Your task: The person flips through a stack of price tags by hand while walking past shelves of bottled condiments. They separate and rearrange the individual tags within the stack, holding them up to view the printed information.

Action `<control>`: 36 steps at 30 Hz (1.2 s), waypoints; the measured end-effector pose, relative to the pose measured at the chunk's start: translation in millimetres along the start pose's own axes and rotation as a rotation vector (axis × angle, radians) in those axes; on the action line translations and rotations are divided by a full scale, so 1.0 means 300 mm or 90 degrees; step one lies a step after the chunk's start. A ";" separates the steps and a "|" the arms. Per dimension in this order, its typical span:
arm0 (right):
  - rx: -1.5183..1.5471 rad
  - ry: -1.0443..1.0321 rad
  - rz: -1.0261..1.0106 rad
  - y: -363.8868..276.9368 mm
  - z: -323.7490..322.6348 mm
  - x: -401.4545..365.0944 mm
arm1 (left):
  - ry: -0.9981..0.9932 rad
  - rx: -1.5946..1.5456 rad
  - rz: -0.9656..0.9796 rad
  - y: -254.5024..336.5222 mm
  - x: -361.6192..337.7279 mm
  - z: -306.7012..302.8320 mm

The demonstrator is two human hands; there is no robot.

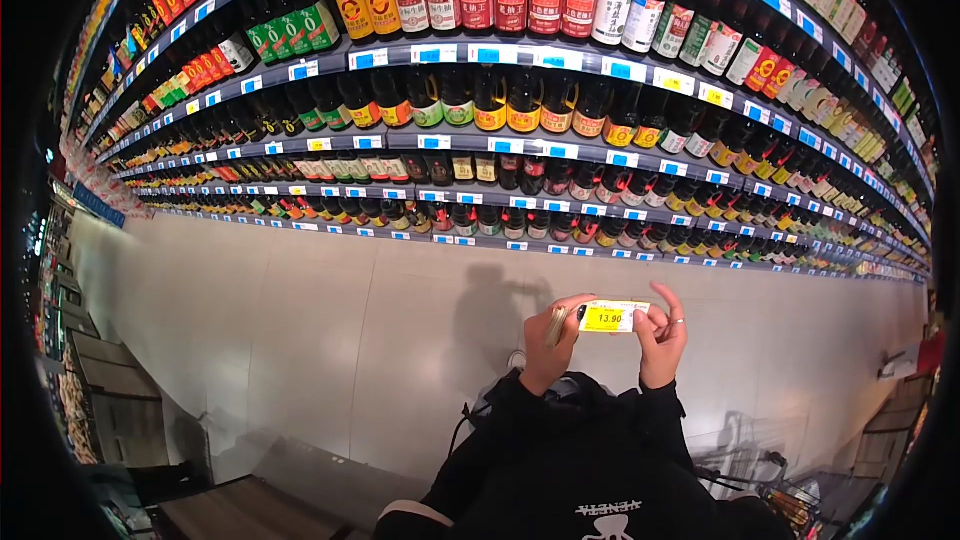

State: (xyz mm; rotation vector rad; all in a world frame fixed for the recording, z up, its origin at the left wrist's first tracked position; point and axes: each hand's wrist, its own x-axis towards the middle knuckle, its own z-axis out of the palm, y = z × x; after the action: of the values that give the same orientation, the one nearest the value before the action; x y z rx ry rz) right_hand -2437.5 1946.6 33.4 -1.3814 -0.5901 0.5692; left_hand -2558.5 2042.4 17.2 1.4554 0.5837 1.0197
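A yellow and white price tag [605,319] printed with 13.90 is held up in front of my body, its face towards the camera. My right hand [660,340] pinches the tag's right end between thumb and fingers, with the index finger raised and a ring on one finger. At the tag's left end is my left hand [550,345], closed around a thin stack of cards [556,326] seen edge-on. A small dark spot shows between the left fingertips and the tag.
Ahead, long curved shelves [480,52] hold rows of sauce bottles [508,2], with blue and white shelf labels [557,58] along their edges. Pale floor [320,320] lies between me and the shelves. A shopping cart [790,500] stands at lower right.
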 end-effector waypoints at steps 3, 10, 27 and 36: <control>0.088 -0.053 -0.093 -0.003 0.000 0.005 | 0.000 0.002 -0.021 0.005 0.004 -0.001; -0.117 0.068 -0.149 0.020 0.025 0.023 | 0.127 -0.286 -0.052 -0.026 -0.007 0.025; 0.140 -0.272 0.138 0.017 0.198 -0.001 | 0.204 0.232 0.099 0.027 0.060 -0.117; 0.150 -0.394 0.225 0.044 0.411 0.053 | 0.329 -0.533 -0.114 -0.041 0.005 -0.253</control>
State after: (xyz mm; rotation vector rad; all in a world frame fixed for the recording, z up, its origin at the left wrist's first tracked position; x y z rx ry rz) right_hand -2510.4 2048.2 32.7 -1.0804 -0.7428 1.3350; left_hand -2619.7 2085.4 -1.1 0.3957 0.5356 1.2898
